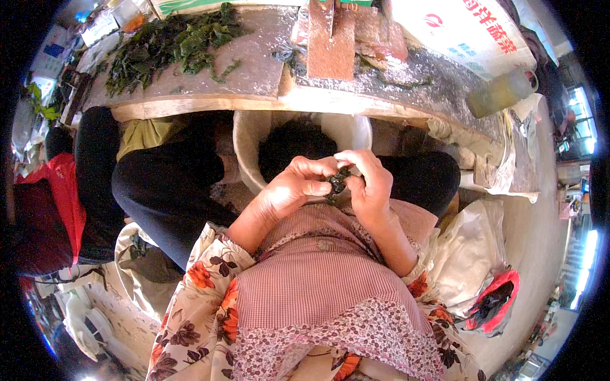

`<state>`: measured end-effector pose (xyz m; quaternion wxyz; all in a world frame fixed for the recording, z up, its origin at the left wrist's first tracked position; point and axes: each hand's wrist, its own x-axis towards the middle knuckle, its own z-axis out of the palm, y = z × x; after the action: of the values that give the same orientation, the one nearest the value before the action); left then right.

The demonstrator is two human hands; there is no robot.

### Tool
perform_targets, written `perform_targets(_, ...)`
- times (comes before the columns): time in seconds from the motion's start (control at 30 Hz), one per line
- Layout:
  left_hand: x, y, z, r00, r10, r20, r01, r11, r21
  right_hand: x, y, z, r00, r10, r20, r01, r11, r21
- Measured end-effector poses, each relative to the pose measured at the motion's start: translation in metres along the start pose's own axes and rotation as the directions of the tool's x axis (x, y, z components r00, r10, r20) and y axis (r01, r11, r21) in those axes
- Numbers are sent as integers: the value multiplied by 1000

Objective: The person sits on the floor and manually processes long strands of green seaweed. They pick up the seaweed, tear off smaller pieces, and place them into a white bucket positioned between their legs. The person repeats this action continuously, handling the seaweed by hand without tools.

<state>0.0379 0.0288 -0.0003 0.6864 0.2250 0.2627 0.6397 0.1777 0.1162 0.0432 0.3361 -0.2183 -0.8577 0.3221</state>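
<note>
My left hand and my right hand meet above my lap, close to the near rim of a white bucket. Thumbs and fingers of both pinch a small folded piece of dark green seaweed between them. Some of that piece is hidden behind the fingertips. The bucket stands between my knees, partly under the table edge, and a dark mass fills its inside, too dim to identify. On the table beyond lies a heap of wet green seaweed, to the left.
A wooden block with an upright metal piece sits at the table's middle. Right of it are a printed white sack and a bottle of yellowish liquid. Plastic bags lie by my right side. Another person's dark-clothed leg is at left.
</note>
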Motion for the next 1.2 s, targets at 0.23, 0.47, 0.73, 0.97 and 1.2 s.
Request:
perform_targets(0.23, 0, -1, 4, 996, -34, 77, 50, 975, -215, 1, 0, -18, 982, 157, -100, -123, 951, 284)
perform_targets(0.47, 3, -9, -7, 998, 47, 46, -42, 993, -115, -8, -13, -13, 989, 151, -4, -149, 983, 108)
perform_targets(0.73, 4, -1, -2, 996, 30, -87, -32, 999, -30, -8, -12, 4, 880, 446, 162, -419, 573, 704)
perform_targets(0.97, -20, 53, 1, 987, -149, 55, 123, 938, 323, -20, -4, -10, 781, 392, 487, -532, 8, 847)
perform_targets(1.2, -6, 32, -16, 961, 198, 191, -272, 582, 767, -16, 0, -10, 797, 486, 358, -471, 129, 873)
